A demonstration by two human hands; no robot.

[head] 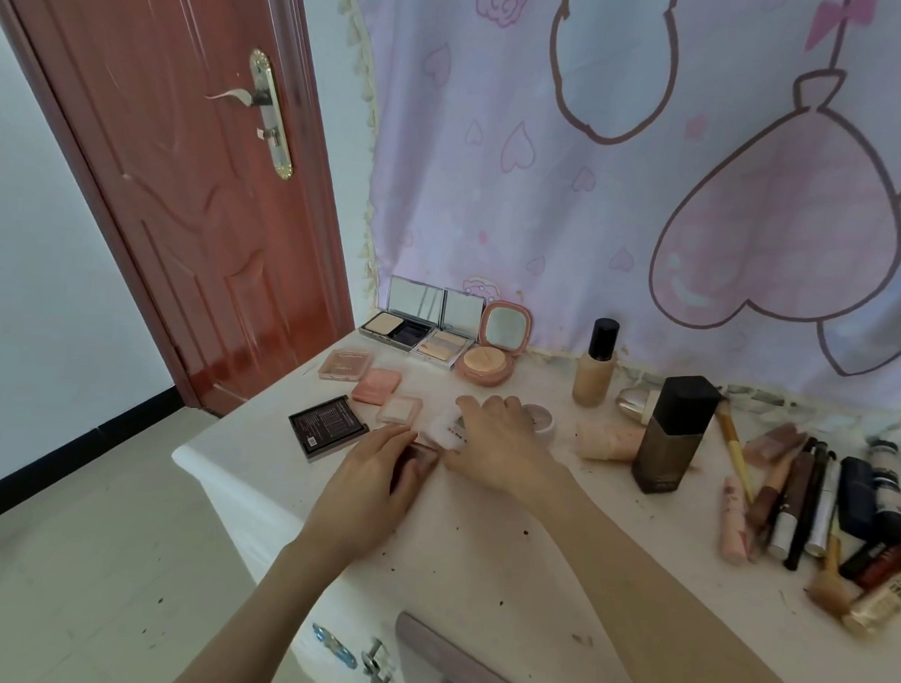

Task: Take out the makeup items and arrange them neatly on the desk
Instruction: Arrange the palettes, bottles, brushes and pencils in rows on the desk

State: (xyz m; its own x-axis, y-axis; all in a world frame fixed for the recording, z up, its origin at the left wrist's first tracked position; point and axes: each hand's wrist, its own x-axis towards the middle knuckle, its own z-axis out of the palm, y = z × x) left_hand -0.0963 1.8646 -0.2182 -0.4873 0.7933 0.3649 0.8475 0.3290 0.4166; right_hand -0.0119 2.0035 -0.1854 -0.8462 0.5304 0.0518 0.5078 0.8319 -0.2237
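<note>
Head view: left hand [382,471] rests curled over a small pink case [426,455] near the desk [481,562] front-left edge. Right hand [496,440] lies fingers-spread on a white compact [445,427]. Black palette [328,425] sits just left; brushes and tubes [815,502] crowd the right edge. Bare surface lies between, toward the viewer.

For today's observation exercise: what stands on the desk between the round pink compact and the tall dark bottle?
In the head view, an upright foundation bottle with a black cap stands between the round pink compact and the tall dark bottle.
</note>
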